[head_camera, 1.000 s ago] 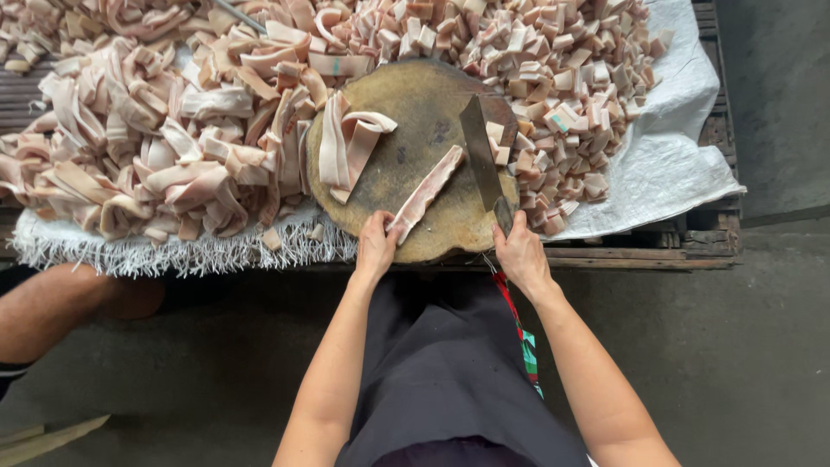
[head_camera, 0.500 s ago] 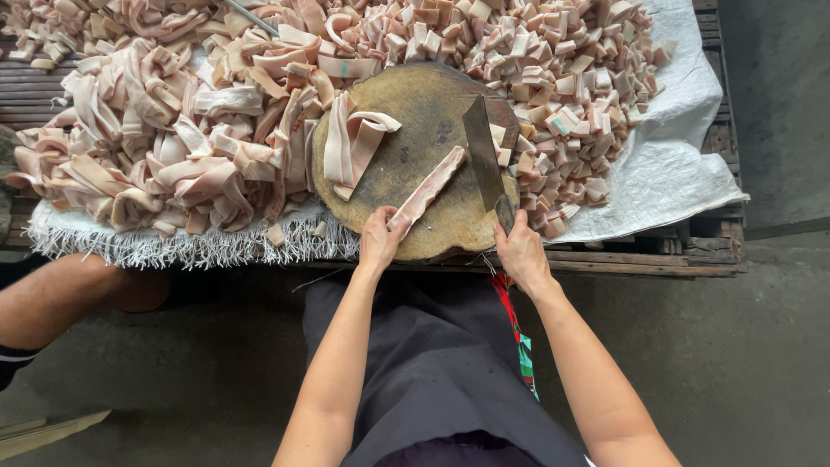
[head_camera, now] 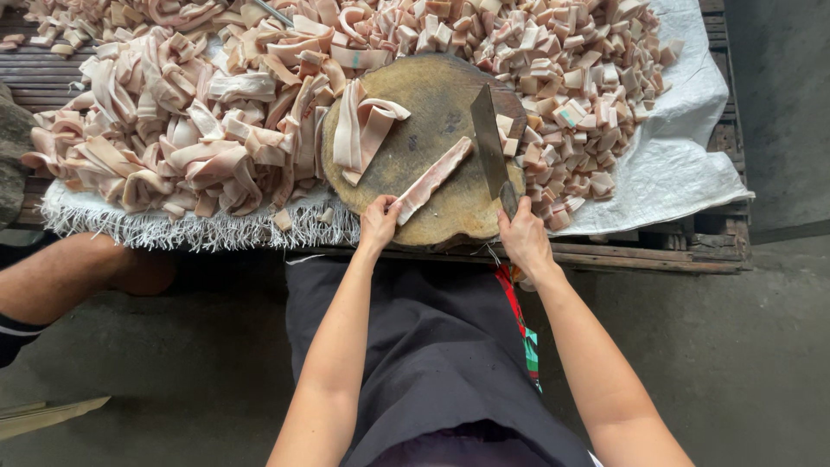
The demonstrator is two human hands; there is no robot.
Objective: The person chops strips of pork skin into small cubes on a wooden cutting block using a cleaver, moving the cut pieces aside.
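Head view: left hand pinches meat strip beside cleaver

Free room: bare wood of my round chopping block between the folded strips and the cleaver; open near edge where my left hand and right hand come in.

Obstacles: heap of long strips crowding the block's left; diced pieces piled against its right and far side; one strip lying across the middle.
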